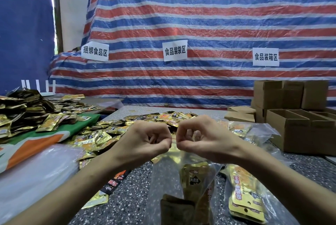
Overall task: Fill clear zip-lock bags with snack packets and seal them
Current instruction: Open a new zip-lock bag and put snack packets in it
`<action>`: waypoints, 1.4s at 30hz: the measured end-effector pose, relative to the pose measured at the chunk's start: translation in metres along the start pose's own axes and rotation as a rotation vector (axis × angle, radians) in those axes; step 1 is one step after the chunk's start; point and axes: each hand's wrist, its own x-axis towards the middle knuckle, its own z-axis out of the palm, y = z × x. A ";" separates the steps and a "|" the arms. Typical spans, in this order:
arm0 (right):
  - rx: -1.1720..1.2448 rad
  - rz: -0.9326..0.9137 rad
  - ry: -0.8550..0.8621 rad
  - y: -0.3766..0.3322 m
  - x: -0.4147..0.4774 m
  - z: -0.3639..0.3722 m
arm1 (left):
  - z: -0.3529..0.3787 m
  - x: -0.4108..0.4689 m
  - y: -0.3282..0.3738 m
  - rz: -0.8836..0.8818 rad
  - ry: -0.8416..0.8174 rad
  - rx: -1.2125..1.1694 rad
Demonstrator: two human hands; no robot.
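Note:
A clear zip-lock bag (164, 179) hangs upright over the speckled table, with gold snack packets (195, 181) inside it. My left hand (145, 140) and my right hand (198, 138) pinch its top edge side by side, thumbs and forefingers almost touching at the middle. A second filled clear bag (245, 193) lies on the table to the right. A loose heap of gold snack packets (101, 135) spreads behind and to the left of my hands.
A stack of flat clear bags (36, 175) lies at the left front. Another packet pile (20, 113) sits on a green and orange cloth at far left. Open cardboard boxes (298, 124) stand at right. A striped tarp (200, 33) with paper signs rises behind.

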 end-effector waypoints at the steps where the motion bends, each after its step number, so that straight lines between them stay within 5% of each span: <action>1: -0.008 -0.004 0.016 0.000 0.000 0.000 | -0.001 0.001 0.001 -0.019 -0.027 -0.001; 6: 0.005 0.003 -0.008 0.001 -0.001 -0.002 | 0.000 0.001 0.005 0.012 -0.113 0.001; 26: 0.063 0.194 0.033 0.054 -0.054 -0.036 | -0.012 -0.016 -0.023 -0.218 0.042 -0.231; 37: 0.153 0.101 0.177 0.042 -0.058 -0.022 | -0.015 -0.004 -0.013 -0.286 -0.072 0.133; 42: 0.149 0.042 0.234 0.031 -0.052 -0.013 | 0.010 0.024 0.019 -0.109 -0.177 0.313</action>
